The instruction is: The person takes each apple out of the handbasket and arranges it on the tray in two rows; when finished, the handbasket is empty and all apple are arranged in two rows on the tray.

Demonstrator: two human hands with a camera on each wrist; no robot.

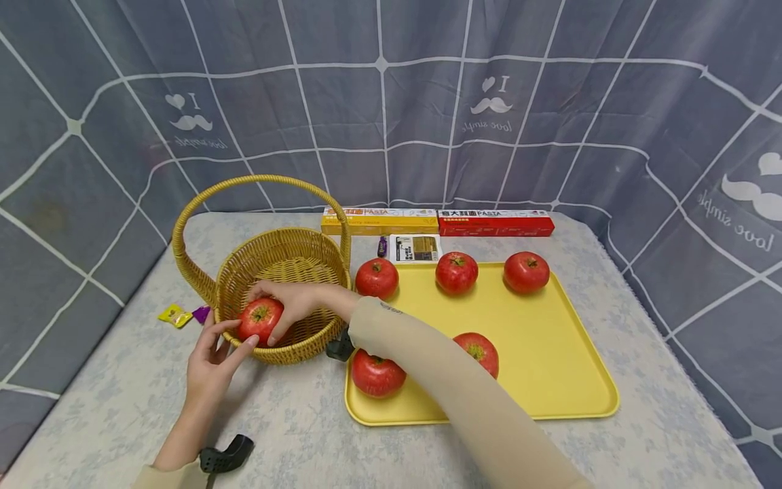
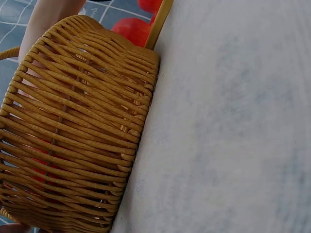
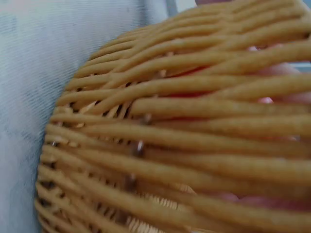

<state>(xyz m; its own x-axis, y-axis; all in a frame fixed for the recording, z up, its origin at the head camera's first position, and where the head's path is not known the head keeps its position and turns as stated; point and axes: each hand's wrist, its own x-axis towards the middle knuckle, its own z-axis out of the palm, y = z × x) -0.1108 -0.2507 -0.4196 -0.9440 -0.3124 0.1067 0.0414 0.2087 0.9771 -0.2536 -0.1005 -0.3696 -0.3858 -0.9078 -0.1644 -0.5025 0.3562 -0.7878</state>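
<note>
Both hands meet at the basket [image 1: 305, 343] front rim: right hand [image 1: 293, 302] grips the apple [image 1: 259, 319] inside, left hand [image 1: 210, 356] spread, touching outside.

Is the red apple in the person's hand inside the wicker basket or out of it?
Inside: the red apple sits below the wicker basket's rim, gripped by the right hand.

You're at a staged tabletop set, not a real kitchen: a grey curtain [image 1: 391, 102] printed with white grid lines and moustache logos closes in the surface [image 1: 305, 435] on 3 sides. Home props sit on its pale floral cloth: 2 pasta boxes [image 1: 436, 221], a yellow tray [image 1: 550, 353], a wicker basket [image 1: 275, 272].
</note>
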